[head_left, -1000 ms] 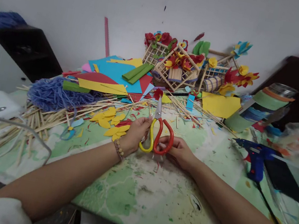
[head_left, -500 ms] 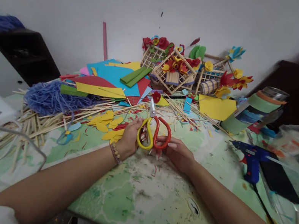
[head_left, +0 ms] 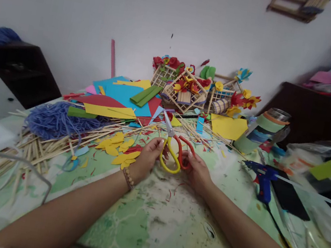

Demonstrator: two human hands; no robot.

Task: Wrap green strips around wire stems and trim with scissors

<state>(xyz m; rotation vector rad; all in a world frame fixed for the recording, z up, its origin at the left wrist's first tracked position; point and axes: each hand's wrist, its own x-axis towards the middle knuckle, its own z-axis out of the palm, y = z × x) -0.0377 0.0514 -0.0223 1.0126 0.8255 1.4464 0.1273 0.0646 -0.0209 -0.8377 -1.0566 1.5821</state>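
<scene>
A pair of scissors (head_left: 168,129) is held over the table between my two hands, one handle yellow and the other red, with the blades pointing away from me. My left hand (head_left: 148,155), a beaded bracelet at its wrist, pinches the scissors by the yellow handle. On the other side, the fingers of my right hand (head_left: 198,173) are closed around the red handle. Yellow paper petals (head_left: 112,143) lie just left of my left hand, with red paper pieces (head_left: 136,148) beside them. Some of my fingers are hidden behind the handles.
Blue yarn (head_left: 57,121) and thin sticks (head_left: 40,145) lie to the left. Coloured paper sheets (head_left: 119,95) and stick frames with paper flowers (head_left: 187,89) stand towards the wall. On the right are a bottle (head_left: 259,130), a blue glue gun (head_left: 263,177) and a phone (head_left: 290,195).
The scissors have turned, so the handles now slant to the right. My right hand has shifted slightly right. The camera view has tilted upward and turned a little right.
</scene>
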